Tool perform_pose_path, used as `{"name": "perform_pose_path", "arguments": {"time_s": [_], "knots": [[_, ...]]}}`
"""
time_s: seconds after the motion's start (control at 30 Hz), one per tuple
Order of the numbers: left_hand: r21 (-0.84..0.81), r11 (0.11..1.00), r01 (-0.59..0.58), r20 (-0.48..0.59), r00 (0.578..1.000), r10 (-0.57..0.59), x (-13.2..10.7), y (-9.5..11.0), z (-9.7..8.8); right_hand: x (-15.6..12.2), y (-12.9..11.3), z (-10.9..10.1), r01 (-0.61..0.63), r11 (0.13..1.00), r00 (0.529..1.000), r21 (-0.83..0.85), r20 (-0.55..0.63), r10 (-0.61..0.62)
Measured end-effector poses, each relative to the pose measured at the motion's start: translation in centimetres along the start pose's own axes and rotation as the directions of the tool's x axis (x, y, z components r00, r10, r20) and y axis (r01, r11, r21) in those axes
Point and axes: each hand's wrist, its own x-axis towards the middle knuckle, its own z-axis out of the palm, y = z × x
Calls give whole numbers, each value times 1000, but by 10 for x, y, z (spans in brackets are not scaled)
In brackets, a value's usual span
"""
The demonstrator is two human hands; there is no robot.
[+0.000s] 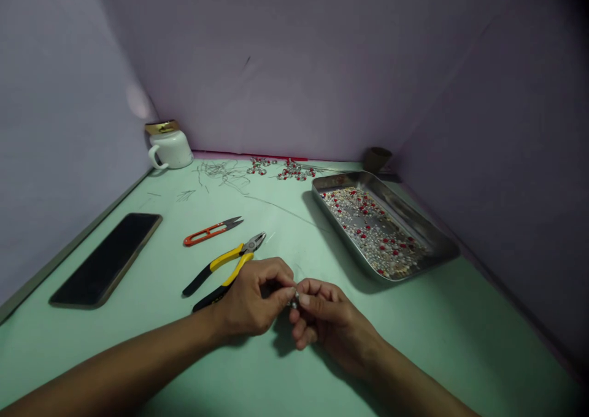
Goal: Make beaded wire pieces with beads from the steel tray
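Note:
My left hand (253,297) and my right hand (324,316) meet low over the green table (437,325), fingertips pinched together on a tiny silvery bead piece (294,299) between them. Both hands are closed in a pinch. A thin wire (285,208) runs back across the table from near the hands. Yellow-handled pliers (227,267) lie just left of my left hand, partly under it. Orange thread snips (211,232) lie a little farther back.
A metal tray (430,236) of red and pale beads sits to the right. A black phone (108,259) lies at the left. A white cup (171,149), loose wire (223,173), finished bead pieces (294,170) and a small dark cup (377,158) stand along the back wall.

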Motion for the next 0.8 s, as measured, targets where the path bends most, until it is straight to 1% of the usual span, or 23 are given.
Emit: {"name": "perform_pose_path", "arguments": {"time_s": [0.2,0.3,0.5,0.6,0.63,0.7,0.77,0.8], "knots": [[-14,996,-89,-3,996,89,-2,1,0,-2,1,0,-15,1000,1000,-14,-12,15],[3,992,-125,19,992,125,-2,2,-1,-2,2,0,-14,999,1000,-30,0,14],[81,980,-183,85,981,176,-3,15,-6,-3,10,-2,58,994,998,-96,-3,-58],[120,969,-216,107,973,204,-4,17,-7,-3,12,-4,106,986,994,-128,12,-106],[132,966,-224,95,973,212,-4,16,-6,-2,12,-4,115,985,993,-128,6,-115],[151,966,-211,26,977,210,-5,11,-3,-1,10,-3,112,987,993,-114,-15,-114],[160,973,-166,-60,982,177,-4,5,1,1,8,-2,88,991,996,-99,-23,-91],[159,977,-142,-87,984,157,-4,3,2,2,7,-2,90,991,995,-104,-25,-93]]}}
